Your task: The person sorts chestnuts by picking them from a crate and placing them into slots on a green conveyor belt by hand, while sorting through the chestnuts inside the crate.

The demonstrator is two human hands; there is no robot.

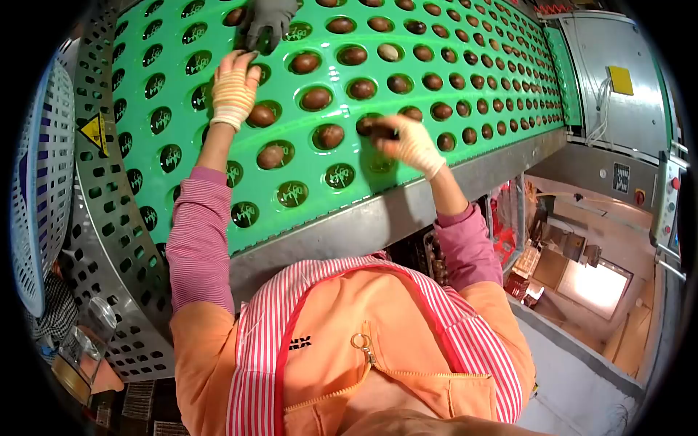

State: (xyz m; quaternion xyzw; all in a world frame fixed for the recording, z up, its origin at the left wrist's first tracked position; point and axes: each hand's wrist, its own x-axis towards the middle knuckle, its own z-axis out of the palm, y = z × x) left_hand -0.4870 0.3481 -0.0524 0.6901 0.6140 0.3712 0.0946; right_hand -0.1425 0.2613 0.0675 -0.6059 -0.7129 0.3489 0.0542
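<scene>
My left hand (234,89), in a pale striped glove with bare fingertips, reaches over the green sheet (331,73) of oval hollows. Its fingers are apart, beside a partly covered hollow, and I see nothing in them. A brown egg (262,114) lies just below that hand. My right hand (411,144), gloved the same way, is over the front rows. Its thumb and fingers close around a dark, blurred shape that looks like a brown egg (383,131). Another brown egg (329,136) sits in a hollow to its left.
Another person's grey-gloved hand (270,20) is right by my left fingertips. Several brown eggs fill hollows toward the right; one egg (388,52) is paler. A metal rail (407,214) edges the front. A perforated metal guard (91,182) and blue basket (33,189) stand left.
</scene>
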